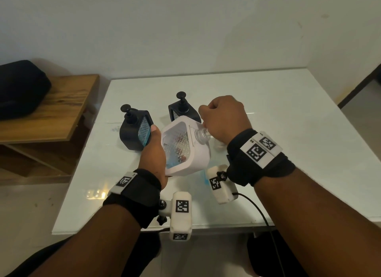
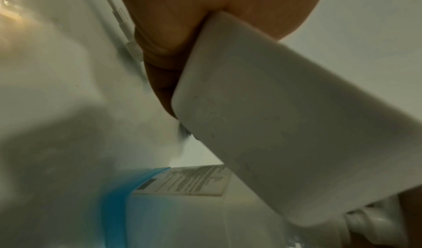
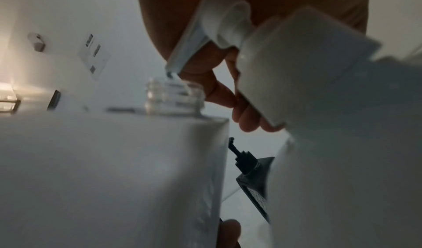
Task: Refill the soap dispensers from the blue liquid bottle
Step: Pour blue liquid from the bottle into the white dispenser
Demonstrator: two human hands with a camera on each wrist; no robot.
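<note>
My left hand (image 1: 156, 147) grips a white soap dispenser (image 1: 186, 153) and tilts it over the table, thumb on its near side. Its clear threaded neck (image 1: 202, 134) is uncapped. My right hand (image 1: 218, 120) hovers over that neck and pinches the white pump head (image 3: 228, 22); the tip of the pump's tube (image 3: 184, 49) sits at the mouth of the neck (image 3: 174, 96). The blue liquid bottle (image 2: 148, 212) with its label lies low under the dispenser (image 2: 274, 125). Two black dispensers (image 1: 136, 132) (image 1: 183, 109) stand upright behind, pumps on.
The white table (image 1: 288, 132) meets a white wall at the back. A wooden bench (image 1: 57, 112) with a black bag (image 1: 20, 89) stands to the left. A black cable (image 1: 257, 206) runs off the table's front edge.
</note>
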